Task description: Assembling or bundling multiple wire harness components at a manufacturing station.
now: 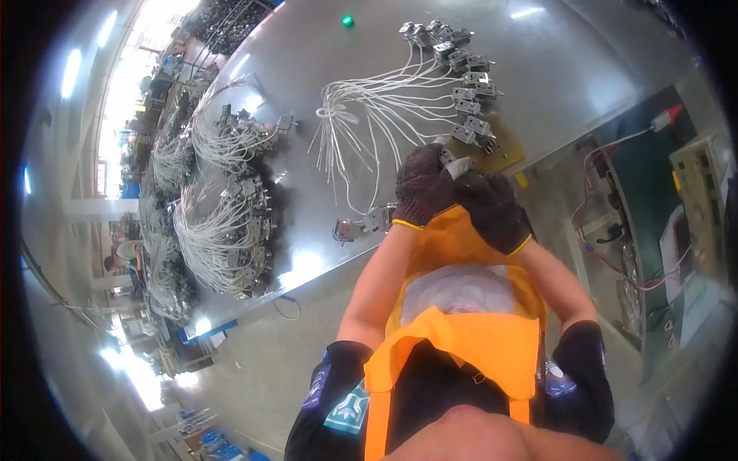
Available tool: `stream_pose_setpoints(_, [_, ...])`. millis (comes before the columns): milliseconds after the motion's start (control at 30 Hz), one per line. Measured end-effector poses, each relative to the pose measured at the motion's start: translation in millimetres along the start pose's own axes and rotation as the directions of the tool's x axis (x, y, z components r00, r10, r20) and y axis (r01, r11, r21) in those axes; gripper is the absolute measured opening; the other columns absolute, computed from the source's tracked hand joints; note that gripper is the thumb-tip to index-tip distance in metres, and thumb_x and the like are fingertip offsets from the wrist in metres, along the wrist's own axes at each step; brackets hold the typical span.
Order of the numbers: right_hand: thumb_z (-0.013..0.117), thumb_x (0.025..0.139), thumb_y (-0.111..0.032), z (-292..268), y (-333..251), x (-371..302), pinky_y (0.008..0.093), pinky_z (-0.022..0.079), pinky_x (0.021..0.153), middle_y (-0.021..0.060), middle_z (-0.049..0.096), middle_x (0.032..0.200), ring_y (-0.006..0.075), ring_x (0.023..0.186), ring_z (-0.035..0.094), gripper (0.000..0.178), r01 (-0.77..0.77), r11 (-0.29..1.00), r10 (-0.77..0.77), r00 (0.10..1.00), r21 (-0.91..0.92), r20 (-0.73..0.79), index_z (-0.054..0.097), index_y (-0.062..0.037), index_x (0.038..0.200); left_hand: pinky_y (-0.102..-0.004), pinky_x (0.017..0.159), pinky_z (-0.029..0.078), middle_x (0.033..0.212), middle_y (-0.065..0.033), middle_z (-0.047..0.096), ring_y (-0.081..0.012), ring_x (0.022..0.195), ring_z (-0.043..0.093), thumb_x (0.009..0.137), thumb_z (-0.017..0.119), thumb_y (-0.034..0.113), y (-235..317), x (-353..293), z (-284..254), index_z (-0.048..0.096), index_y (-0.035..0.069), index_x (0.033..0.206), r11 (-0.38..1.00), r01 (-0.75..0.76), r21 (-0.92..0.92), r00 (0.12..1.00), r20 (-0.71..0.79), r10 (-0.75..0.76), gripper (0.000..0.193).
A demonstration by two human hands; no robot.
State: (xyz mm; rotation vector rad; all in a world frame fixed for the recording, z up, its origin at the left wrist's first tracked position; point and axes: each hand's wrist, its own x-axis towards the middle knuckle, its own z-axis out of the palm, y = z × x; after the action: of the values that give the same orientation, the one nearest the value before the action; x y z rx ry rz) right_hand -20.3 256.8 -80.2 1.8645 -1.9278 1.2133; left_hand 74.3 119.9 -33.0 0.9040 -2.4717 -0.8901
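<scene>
Both my hands wear dark knitted gloves with yellow cuffs and meet at the table's near edge. My left hand (423,184) is closed, its fingers curled around something mostly hidden. My right hand (490,209) is closed against it from the right. A small pale grey piece (459,167) shows between the two; its kind is unclear. Just beyond them lies a fan of white wires (384,88), bunched at the left, with small metal box-shaped parts (465,96) along the right. Beside my left wrist are a few more such metal parts (350,229).
A yellowish plate (503,146) lies under the nearest parts on the metal table (569,84). More bundles of wired parts (223,230) are piled at the left. A green light (347,21) shows at the far side. At right, a cable with a red-tipped connector (666,118) hangs near a green panel.
</scene>
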Motion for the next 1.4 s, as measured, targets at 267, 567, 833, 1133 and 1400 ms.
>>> stream_pose_setpoints(267, [0.057, 0.091, -0.011, 20, -23, -11, 0.031, 0.049, 0.065, 0.0037, 0.06, 0.085, 0.0196, 0.071, 0.058, 0.015, -0.629, -0.05, 0.722, 0.514, 0.775, 0.463, 0.063, -0.0095, 0.105, -0.0387, 0.081, 0.05, 0.104, -0.0203, 0.064, -0.0364, 0.09, 0.06, 0.078, 0.075, 0.033, -43, -10, 31, 0.066, 0.005, 0.109, 0.952, -0.259, 0.162, 0.953, -0.117, 0.279, 0.043])
stream_pose_setpoints(567, [0.06, 0.088, -0.013, 74, 23, -68, 0.0352, 0.054, 0.075, 0.0099, 0.065, 0.096, 0.0254, 0.088, 0.065, 0.028, -0.554, 0.339, 0.594, 0.753, 0.76, 0.284, 0.062, -0.0074, 0.116, -0.0281, 0.094, 0.046, 0.113, -0.0092, 0.058, -0.0193, 0.104, 0.057, 0.083, 0.069, 0.002, -34, -27, 16, 0.032, 0.003, 0.145, 0.329, 0.277, -0.903, 0.958, 0.234, -0.167, 0.072])
stream_pose_setpoints(833, [0.06, 0.087, -0.003, 17, 30, -3, 0.0341, 0.053, 0.077, 0.0177, 0.064, 0.109, 0.0316, 0.091, 0.064, 0.035, -0.41, 0.444, 0.66, 0.751, 0.797, 0.019, 0.058, -0.003, 0.122, -0.0313, 0.084, 0.049, 0.106, -0.014, 0.059, -0.0193, 0.093, 0.06, 0.084, 0.074, 0.02, -41, -16, 46, 0.048, 0.0, 0.133, 0.932, -0.022, -0.362, 0.995, -0.102, -0.016, 0.059])
stream_pose_setpoints(1133, [0.061, 0.094, -0.011, 10, -15, -28, 0.0255, 0.053, 0.065, 0.0078, 0.068, 0.101, 0.0125, 0.08, 0.067, 0.024, -0.716, 0.256, 0.691, 0.606, 0.65, 0.395, 0.063, -0.0032, 0.117, -0.0336, 0.088, 0.05, 0.114, -0.018, 0.063, -0.0228, 0.101, 0.063, 0.083, 0.072, 0.016, -18, -9, 17, 0.049, -0.003, 0.132, 0.656, 0.23, -0.719, 0.969, 0.234, -0.084, 0.057])
stream_pose_setpoints(1400, [0.061, 0.091, -0.007, 31, -7, -12, 0.0342, 0.051, 0.069, 0.0118, 0.067, 0.101, 0.0245, 0.085, 0.066, 0.016, -0.206, 0.918, 0.275, 0.946, 0.34, -0.17, 0.067, -0.0033, 0.105, -0.0371, 0.089, 0.049, 0.112, -0.0194, 0.066, -0.032, 0.101, 0.065, 0.081, 0.07, 0.034, -26, -5, 25, 0.065, 0.002, 0.115, 0.802, 0.189, -0.566, 0.982, 0.097, -0.163, 0.047])
